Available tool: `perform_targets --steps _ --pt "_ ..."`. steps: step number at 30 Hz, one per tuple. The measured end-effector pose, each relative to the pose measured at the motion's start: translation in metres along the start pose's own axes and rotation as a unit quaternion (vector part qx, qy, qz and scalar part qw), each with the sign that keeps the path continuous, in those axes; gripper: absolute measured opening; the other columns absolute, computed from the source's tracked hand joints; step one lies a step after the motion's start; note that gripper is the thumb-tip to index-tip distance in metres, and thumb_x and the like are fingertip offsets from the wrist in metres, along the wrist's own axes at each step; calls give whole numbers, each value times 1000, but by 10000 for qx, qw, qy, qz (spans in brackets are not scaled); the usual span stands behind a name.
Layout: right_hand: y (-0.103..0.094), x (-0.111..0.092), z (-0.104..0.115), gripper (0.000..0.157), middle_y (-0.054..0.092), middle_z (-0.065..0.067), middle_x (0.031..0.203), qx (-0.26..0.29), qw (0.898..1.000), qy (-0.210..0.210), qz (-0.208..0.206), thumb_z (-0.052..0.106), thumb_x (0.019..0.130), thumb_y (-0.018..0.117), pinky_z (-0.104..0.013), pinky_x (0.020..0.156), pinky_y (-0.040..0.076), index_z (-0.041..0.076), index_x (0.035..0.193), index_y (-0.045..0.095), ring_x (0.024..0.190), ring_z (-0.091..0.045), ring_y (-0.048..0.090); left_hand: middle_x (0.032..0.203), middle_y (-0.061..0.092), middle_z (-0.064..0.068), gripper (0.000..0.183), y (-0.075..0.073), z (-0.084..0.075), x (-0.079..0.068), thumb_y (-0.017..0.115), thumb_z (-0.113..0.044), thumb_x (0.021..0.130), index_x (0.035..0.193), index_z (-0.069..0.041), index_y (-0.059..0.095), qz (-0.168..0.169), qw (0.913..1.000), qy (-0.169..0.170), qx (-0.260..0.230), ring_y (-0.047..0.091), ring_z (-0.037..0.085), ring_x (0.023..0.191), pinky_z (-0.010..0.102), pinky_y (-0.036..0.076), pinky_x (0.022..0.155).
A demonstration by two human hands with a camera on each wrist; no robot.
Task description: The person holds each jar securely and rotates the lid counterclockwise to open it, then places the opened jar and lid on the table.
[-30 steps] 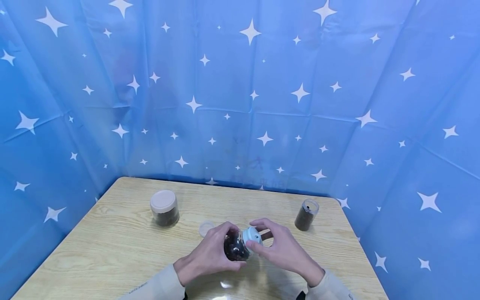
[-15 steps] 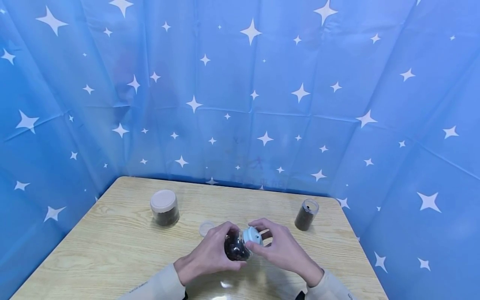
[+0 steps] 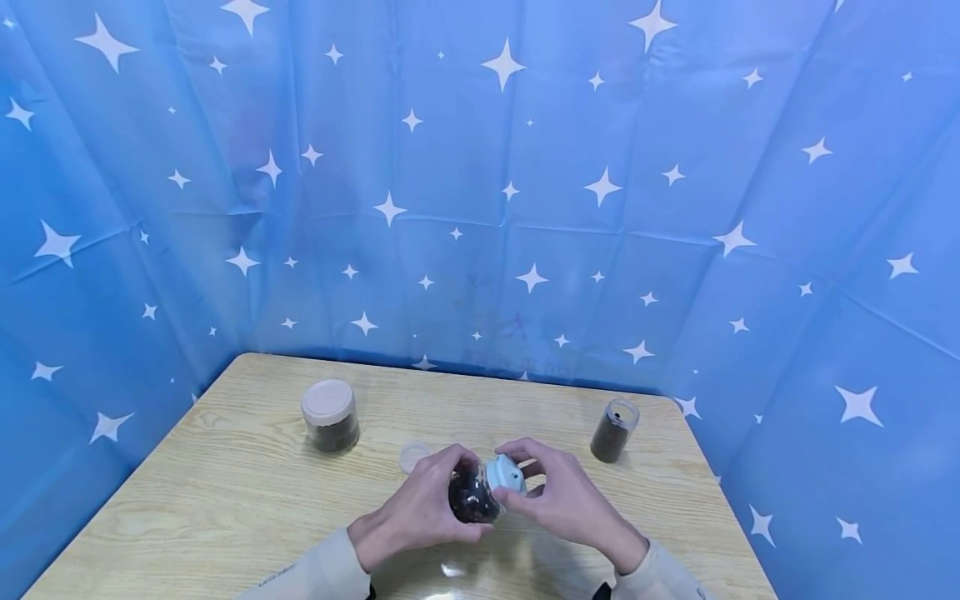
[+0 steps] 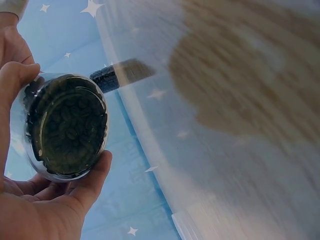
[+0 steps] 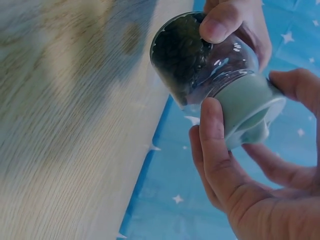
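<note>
Okay so, the left hand (image 3: 429, 504) is gripping a tilted glass jar (image 3: 471, 498) of dark beans (image 4: 72, 127) above the wood-grain table (image 3: 225, 500), fingers curling round it, while the right hand (image 3: 572, 504) is clamping thumb and fingers on its light-blue lid (image 3: 506, 473).

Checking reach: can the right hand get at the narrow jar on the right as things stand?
Probably not while the right hand grips the light blue lid; otherwise the way to the narrow jar looks free.

We show a long, pale grey left sleeve (image 3: 322, 567) and matching right sleeve (image 3: 654, 575) above the bare left hand (image 3: 427, 508) and right hand (image 3: 564, 500); dark lettering (image 3: 277, 575), illegibly small, marks the former; black patches (image 3: 602, 592) edge both cuffs.
</note>
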State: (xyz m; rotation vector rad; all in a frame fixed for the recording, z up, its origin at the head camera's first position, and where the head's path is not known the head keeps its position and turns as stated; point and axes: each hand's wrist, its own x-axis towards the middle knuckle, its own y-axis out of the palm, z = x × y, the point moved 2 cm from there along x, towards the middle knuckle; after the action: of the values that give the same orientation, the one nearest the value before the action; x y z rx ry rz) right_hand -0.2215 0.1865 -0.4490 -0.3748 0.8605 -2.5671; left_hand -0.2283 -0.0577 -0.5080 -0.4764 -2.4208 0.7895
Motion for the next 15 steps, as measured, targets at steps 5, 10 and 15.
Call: perform_targets --steps 5,10,15 --pt "1 0 -2 46 80 -6 138 99 9998 -136 92 30 102 92 -25 82 71 24 144 74 115 -26 83 126 78 -5 73 1 1 0 108 -31 76 134 -15 67 9 10000 9 53 73 4 111 28 66 102" --pt "-1 0 -5 49 80 -3 136 69 9982 -527 274 22 101 92 -29 88 72 23 146 72 117 -23 81 125 79 -4 72 1 1 -1 108 -33 77 134 -14 68 -11 9999 54 87 73 3 110 28 66 101" --pt "-5 0 -8 61 75 -1 146 -7 9921 -1111 587 3 96 90 -34 97 72 18 151 69 129 -25 75 125 79 -7 72 0 1 -2 109 -33 77 134 -16 67 21 10000 9 70 73 2 110 28 66 103"
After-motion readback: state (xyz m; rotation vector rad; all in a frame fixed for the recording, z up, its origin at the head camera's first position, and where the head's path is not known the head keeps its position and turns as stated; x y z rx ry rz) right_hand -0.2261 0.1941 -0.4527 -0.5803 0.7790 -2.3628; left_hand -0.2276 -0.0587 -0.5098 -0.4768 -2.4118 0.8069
